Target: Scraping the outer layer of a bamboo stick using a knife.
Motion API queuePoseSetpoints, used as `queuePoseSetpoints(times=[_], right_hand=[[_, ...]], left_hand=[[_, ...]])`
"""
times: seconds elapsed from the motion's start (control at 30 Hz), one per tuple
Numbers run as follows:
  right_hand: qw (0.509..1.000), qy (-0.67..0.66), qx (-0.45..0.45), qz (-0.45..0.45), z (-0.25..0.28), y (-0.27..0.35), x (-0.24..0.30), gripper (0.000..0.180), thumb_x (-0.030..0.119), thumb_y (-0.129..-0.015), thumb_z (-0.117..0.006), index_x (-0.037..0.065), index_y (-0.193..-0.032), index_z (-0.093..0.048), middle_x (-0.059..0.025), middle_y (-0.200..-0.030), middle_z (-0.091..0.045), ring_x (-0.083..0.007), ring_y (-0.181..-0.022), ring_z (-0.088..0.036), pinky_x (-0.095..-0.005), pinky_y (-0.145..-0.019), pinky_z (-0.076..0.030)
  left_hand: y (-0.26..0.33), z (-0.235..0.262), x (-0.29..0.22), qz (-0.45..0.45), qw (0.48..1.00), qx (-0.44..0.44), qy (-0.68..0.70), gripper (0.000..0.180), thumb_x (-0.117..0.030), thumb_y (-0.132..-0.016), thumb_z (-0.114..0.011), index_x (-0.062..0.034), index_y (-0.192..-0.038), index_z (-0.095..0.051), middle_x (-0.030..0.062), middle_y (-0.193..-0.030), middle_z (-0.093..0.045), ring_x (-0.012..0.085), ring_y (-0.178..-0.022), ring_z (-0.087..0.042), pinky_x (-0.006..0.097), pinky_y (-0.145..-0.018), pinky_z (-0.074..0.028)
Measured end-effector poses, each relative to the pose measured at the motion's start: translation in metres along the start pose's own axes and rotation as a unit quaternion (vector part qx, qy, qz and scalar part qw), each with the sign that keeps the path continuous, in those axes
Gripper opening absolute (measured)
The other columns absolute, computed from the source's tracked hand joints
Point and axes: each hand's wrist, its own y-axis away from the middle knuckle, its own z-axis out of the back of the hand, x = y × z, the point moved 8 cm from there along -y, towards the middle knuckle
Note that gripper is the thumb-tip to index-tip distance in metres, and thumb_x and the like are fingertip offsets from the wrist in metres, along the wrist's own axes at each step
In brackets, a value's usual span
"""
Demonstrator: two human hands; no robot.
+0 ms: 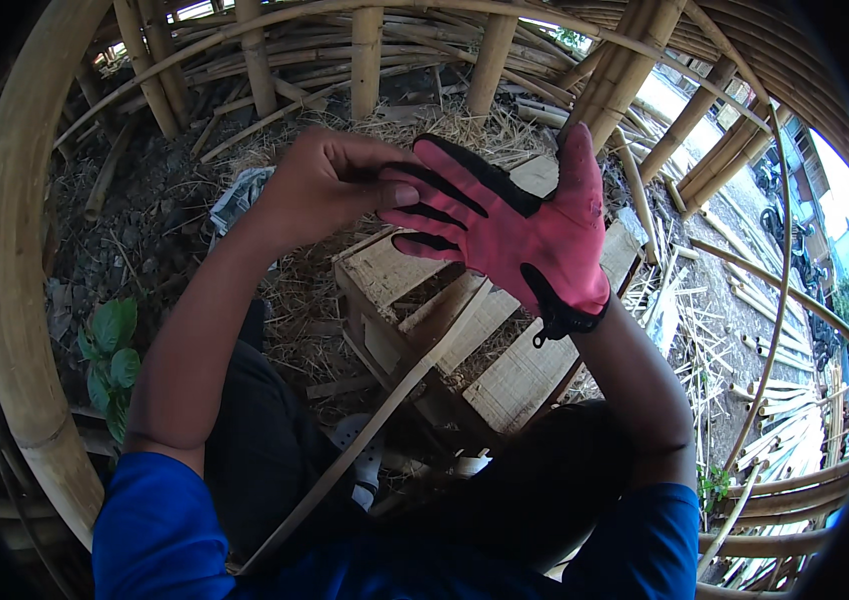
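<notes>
A pink work glove with black between and along its fingers covers my right hand, which is raised with its fingers stretched out and thumb up. A black cuff with a small pull tab circles the wrist. My bare left hand pinches a fingertip of the glove between thumb and finger. Beneath both hands stands a low wooden slatted crate. A long thin bamboo strip runs from my lap up across the crate's slats, held by neither hand.
Thick bamboo poles curve up on my left, and upright bamboo posts stand ahead. Cut bamboo pieces lie on the ground at right. A leafy plant grows by my left elbow. A grey shoe shows beside the crate.
</notes>
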Motion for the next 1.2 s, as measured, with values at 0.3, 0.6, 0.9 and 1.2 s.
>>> queuePoseSetpoints(times=[0.3,0.6,0.9,1.2], right_hand=[[0.96,0.279,-0.016,0.027,0.032,0.007,0.032,0.109,0.087,-0.09,-0.022,0.002,-0.158,-0.028,-0.0214,-0.155,-0.043,-0.0367,-0.146,-0.037,-0.0529,-0.122,-0.023],[0.976,0.137,-0.172,-0.003,0.108,0.029,0.053,0.103,0.081,-0.091,-0.04,-0.001,-0.152,-0.038,-0.02,-0.151,-0.048,-0.034,-0.138,-0.048,-0.0481,-0.118,-0.031],[0.928,0.298,-0.207,0.082,0.1,0.02,0.053,0.103,0.085,-0.089,-0.035,0.004,-0.154,-0.039,-0.016,-0.154,-0.045,-0.0346,-0.139,-0.045,-0.0477,-0.118,-0.028],[0.152,0.954,-0.105,0.235,0.014,0.025,0.046,0.074,0.062,-0.082,-0.07,0.017,-0.141,-0.058,-0.0174,-0.148,-0.05,-0.0394,-0.136,-0.047,-0.0592,-0.115,-0.03]], left_hand=[[0.001,0.037,0.024,0.08,0.991,-0.104,-0.038,0.017,-0.009,-0.094,-0.071,0.0014,-0.107,-0.073,0.0098,-0.087,-0.074,0.0167,-0.079,-0.075,0.028,-0.072,-0.063],[0.0,-0.048,0.08,0.196,0.98,0.01,-0.024,0.025,-0.017,-0.108,-0.048,0.0028,-0.116,-0.061,0.0108,-0.096,-0.07,0.0188,-0.086,-0.074,0.031,-0.068,-0.062],[0.043,-0.144,0.12,0.16,0.947,0.122,-0.248,0.067,-0.039,-0.081,-0.085,0.0061,-0.12,-0.054,0.016,-0.095,-0.069,0.025,-0.088,-0.071,0.037,-0.083,-0.056],[0.046,-0.14,0.126,0.138,0.957,0.095,-0.237,0.058,-0.012,-0.074,-0.081,0.0034,-0.123,-0.054,0.0193,-0.099,-0.07,0.0294,-0.092,-0.072,0.039,-0.081,-0.056]])
